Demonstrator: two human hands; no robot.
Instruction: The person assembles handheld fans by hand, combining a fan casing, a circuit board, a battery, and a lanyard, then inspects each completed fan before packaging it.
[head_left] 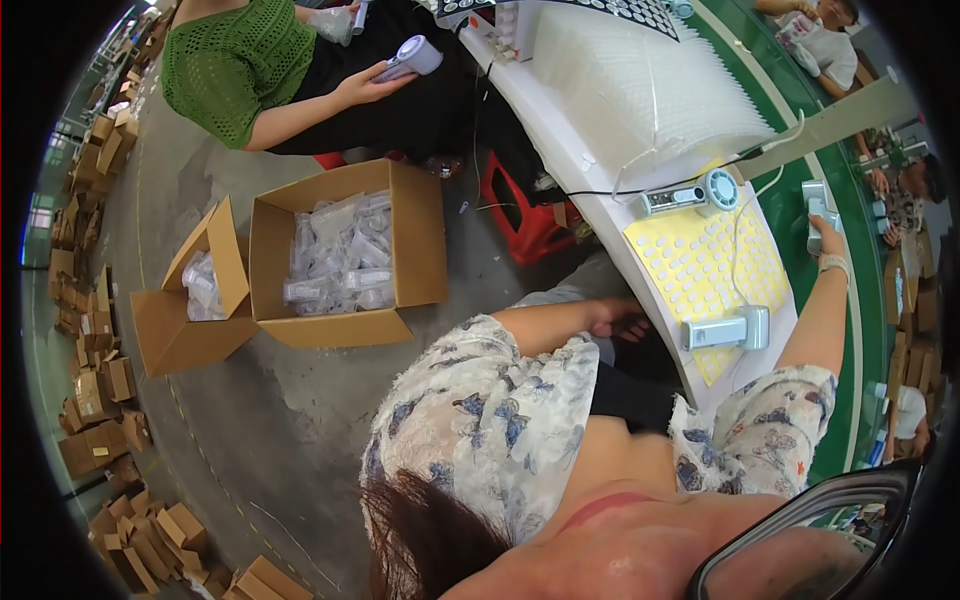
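Note:
My right hand (829,238) reaches out past the right edge of the white table, closed around a pale blue handheld fan (813,197). Low beside the table's near edge, in shadow, is my left hand (622,320); its fingers are loosely spread and hold nothing. A yellow sheet of small white oval stickers (690,255) covers this end of the table. Across its top rests a light blue fan with a round head (720,190). Another pale blue device (727,329) lies on the sheet's near corner, with a white cable beside it.
A large stack of translucent trays (640,90) fills the table's far part. Left stands an open carton (420,235) of bagged clear parts, beside a smaller carton (165,330). A co-worker in green (235,70) holds a pale fan (417,57). A red stool (520,225) stands under the table.

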